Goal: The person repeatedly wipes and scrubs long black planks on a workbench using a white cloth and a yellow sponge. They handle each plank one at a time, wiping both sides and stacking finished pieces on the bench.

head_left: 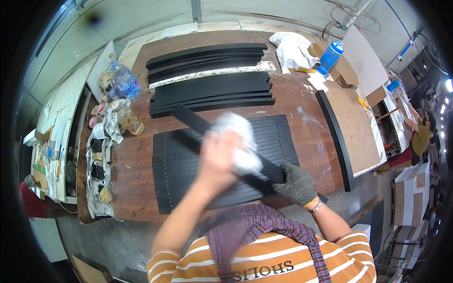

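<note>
My bare left hand [219, 153], blurred by motion, is closed on a crumpled white cloth [245, 155] pressed against a long black slat [189, 118]. The slat slants across in front of me, its far end to the upper left. My right hand [295, 185], in a dark grey knitted glove, grips the slat's near right end. Beneath lies a panel of black slats [276, 137] side by side, with dotted marks along both sides. Part of this panel is hidden by my arms and the held slat.
Two stacks of black slats [212, 89] lie at the back of the brown table [134, 165]. One long black slat [336, 137] rests on the right. Plastic bottles [125, 82] and jars stand left. A blue bottle [330, 57] and white bag [292, 51] are at back right.
</note>
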Motion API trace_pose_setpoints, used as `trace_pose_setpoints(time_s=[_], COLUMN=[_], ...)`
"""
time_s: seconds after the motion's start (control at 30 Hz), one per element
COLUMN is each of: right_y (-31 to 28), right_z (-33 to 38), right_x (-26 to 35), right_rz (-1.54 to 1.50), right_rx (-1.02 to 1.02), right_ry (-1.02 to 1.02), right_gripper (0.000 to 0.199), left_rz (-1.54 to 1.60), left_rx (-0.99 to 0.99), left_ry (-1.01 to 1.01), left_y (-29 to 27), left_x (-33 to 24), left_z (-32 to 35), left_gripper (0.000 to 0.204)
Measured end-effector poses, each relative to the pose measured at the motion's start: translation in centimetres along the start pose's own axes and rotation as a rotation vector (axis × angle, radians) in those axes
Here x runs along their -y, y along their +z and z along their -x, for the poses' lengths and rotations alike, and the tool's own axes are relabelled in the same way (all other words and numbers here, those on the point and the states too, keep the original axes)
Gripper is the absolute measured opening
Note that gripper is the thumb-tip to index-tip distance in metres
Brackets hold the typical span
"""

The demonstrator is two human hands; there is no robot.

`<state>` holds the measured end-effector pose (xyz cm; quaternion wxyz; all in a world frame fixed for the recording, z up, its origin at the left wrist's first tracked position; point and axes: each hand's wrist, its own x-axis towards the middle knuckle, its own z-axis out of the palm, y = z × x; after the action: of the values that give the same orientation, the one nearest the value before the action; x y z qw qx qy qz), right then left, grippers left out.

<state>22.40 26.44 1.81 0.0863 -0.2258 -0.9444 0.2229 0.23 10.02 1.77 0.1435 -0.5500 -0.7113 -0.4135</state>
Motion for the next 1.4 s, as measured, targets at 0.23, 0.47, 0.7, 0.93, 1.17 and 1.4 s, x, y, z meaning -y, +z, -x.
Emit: trace_pose_setpoints(time_s=[0.23,0.47,0.7,0.93,1.17,1.4], right_y=[-2.0,-0.8,2.9,4.8,3.0,3.4], right_z=[3.8,5.9,9.5,11.7,8.5,-3.5], right_x=[0.4,0.9,-1.0,-3.0,2.2,8.0], right_rz=[0.081,0.006,-0.004,-0.045,-0.146,-0.330], right_rx=[0.098,0.072,0.142,0.121,0.113,-0.307], right_ry=[0.146,0.002,0.066,0.127,0.283,-0.133], right_gripper=[0.032,0.029,0.050,0.048,0.047,0.044], left_rz=[0.039,0.844,0.784,0.810,1.205,1.238], left_rx=[-0.282,-0.245,-0.668,-0.560,-0.607,-0.209], left_ry=[-0.912,-0.607,-0.831,-0.998,-0.872,-0.839], left_y=[-8.1,-6.8,-4.0,-9.1,-6.6,-0.6], left_x=[14.1,13.5,12.2,12.0,7.6,-3.8], left_z=[1.0,5.5,5.0,7.0,5.0,-3.7], left_gripper=[0.027,0.028,0.016,0.045,0.021,0.032])
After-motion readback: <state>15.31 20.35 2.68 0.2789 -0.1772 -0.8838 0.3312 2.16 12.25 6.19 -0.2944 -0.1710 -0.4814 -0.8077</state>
